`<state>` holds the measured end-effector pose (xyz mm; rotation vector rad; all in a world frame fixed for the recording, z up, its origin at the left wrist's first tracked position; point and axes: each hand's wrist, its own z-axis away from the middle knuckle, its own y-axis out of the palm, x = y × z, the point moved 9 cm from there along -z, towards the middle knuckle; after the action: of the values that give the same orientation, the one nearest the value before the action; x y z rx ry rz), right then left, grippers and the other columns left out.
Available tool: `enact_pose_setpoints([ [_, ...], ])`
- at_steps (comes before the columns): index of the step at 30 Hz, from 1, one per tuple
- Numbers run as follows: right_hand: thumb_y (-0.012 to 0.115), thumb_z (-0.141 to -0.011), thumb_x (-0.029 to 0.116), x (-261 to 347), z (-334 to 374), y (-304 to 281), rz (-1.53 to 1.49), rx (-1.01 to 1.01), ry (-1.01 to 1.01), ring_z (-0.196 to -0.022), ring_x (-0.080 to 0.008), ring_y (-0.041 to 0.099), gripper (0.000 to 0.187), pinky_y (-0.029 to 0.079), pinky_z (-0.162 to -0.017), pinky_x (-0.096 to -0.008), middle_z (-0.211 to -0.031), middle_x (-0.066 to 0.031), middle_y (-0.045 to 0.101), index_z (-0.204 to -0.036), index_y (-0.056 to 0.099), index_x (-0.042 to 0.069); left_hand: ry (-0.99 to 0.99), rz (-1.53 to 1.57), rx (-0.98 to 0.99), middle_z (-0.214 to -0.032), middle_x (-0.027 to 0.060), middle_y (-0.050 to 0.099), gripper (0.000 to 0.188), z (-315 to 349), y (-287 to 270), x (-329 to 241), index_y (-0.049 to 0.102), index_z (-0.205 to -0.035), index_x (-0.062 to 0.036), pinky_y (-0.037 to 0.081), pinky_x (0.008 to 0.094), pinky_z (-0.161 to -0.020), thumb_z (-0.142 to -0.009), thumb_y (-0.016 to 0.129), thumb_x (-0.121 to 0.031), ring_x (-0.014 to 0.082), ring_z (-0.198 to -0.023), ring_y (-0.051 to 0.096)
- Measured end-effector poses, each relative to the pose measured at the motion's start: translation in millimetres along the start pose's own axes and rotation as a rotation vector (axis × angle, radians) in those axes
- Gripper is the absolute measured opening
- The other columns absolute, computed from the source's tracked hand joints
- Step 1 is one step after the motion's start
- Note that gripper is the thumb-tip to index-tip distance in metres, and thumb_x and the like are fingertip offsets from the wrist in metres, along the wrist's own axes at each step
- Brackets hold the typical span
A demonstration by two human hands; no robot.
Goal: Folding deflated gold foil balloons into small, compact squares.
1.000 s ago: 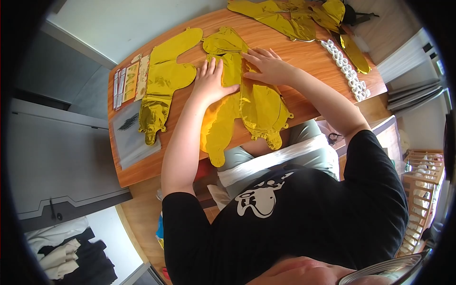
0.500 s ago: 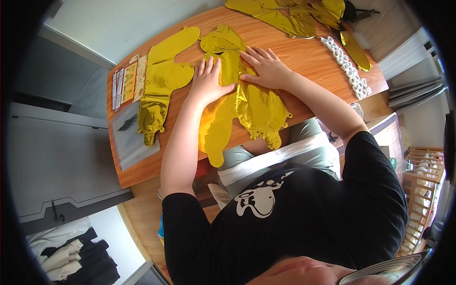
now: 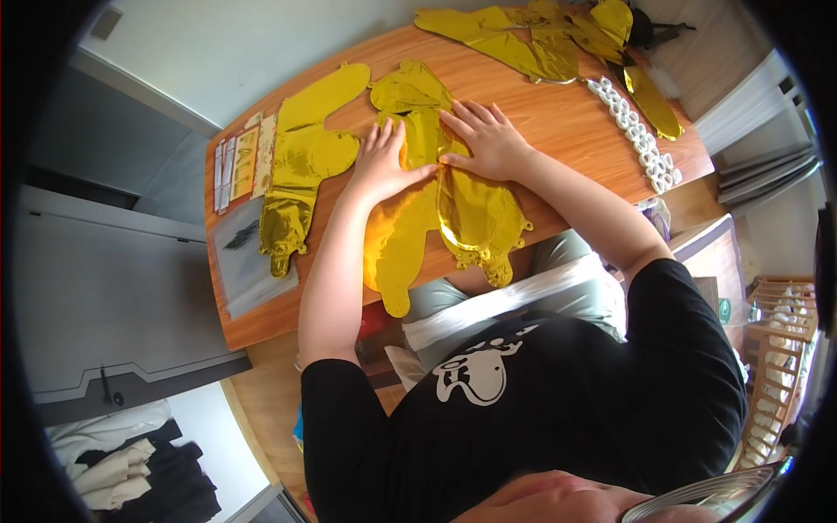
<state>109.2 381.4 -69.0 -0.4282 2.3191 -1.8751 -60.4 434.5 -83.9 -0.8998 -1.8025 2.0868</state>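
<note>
One left hand [image 3: 375, 173], one right hand [image 3: 490, 148]: fingers spread on middle foil [image 3: 481, 209], nothing grasped.
Left foil [image 3: 316, 150]: mostly flat, perhaps done.
Far foils [image 3: 510, 37]: rumpled, seemingly left.

Gold foil [image 3: 481, 209] partly hidden — under both hands [image 3: 378, 167] [image 3: 495, 152], glasses [image 3: 719, 493] cut off below

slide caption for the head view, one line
Left hand and right hand rest spread on flat gold foil overhanging a wooden table, small white rings lined up at right.

A home, with slatted crib [image 3: 782, 331] and clothes [image 3: 187, 471].
</note>
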Motion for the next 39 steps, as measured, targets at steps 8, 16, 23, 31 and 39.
enact_pose_setpoints([
  [8, 0.047, -0.095, 0.074, -1.3, 2.9, -2.3, -0.037, -0.012, 0.013, -0.154, -0.0362, 0.029, 0.091, 0.02, -0.125, -0.0558, -0.166, -0.0176, 0.033, -0.163, 0.029, 0.017, 0.065, 0.603, -0.295, -0.168, 0.0237, 0.025, 0.073, 1.4, -57.9, 2.4, 0.042, -0.156, -0.003, 0.025, 0.0442, -0.125, -0.099, 0.068, -0.042, 0.0342, -0.157, 0.025],
  [16, 0.044, -0.096, 0.075, -2.2, 2.8, -2.4, -0.028, 0.04, 0.023, -0.155, -0.0346, 0.026, 0.092, 0.019, -0.126, -0.0553, -0.167, -0.0162, 0.03, -0.164, 0.027, 0.016, 0.231, 0.106, -0.327, -0.145, 0.0141, 0.061, 0.039, -78.9, -48.1, -44.0, 0.065, -0.135, -0.0068, 0.043, 0.041, -0.115, -0.101, 0.063, -0.024, 0.0316, -0.136, 0.054],
  [23, 0.043, -0.097, 0.075, -0.3, 3.2, -3.6, -0.045, 0.084, 0.037, -0.156, -0.0345, 0.023, 0.091, 0.017, -0.127, -0.0551, -0.168, -0.0156, 0.028, -0.165, 0.025, 0.017, 0.369, 0.055, -0.546, -0.114, 0.0093, 0.076, 0.023, -111.8, -45.9, -49.1, 0.078, -0.107, -0.0061, 0.051, 0.0442, -0.1, -0.095, 0.064, -0.02, 0.0299, -0.111, 0.068],
  [31, 0.038, -0.097, 0.077, -3.5, 3.4, -3.0, -0.055, 0.109, 0.036, -0.157, -0.0349, 0.02, 0.092, 0.014, -0.127, -0.0551, -0.17, -0.0168, 0.024, -0.165, 0.025, 0.017, 0.275, 0.027, -0.493, -0.117, 0.008, 0.076, 0.028, -122.8, -37.4, -49.8, 0.079, -0.106, -0.0081, 0.048, 0.0479, -0.105, -0.093, 0.069, -0.031, 0.0286, -0.111, 0.068],
  [39, 0.037, -0.097, 0.077, -0.7, 3.3, -3.1, -0.044, 0.11, 0.033, -0.157, -0.0353, 0.02, 0.091, 0.014, -0.127, -0.0555, -0.169, -0.0174, 0.024, -0.165, 0.024, 0.019, 0.275, 0.042, -0.575, -0.105, 0.0052, 0.076, 0.029, -115.8, -43.7, -53.9, 0.079, -0.1, -0.008, 0.045, 0.0522, -0.106, -0.085, 0.078, -0.033, 0.0287, -0.109, 0.068],
])
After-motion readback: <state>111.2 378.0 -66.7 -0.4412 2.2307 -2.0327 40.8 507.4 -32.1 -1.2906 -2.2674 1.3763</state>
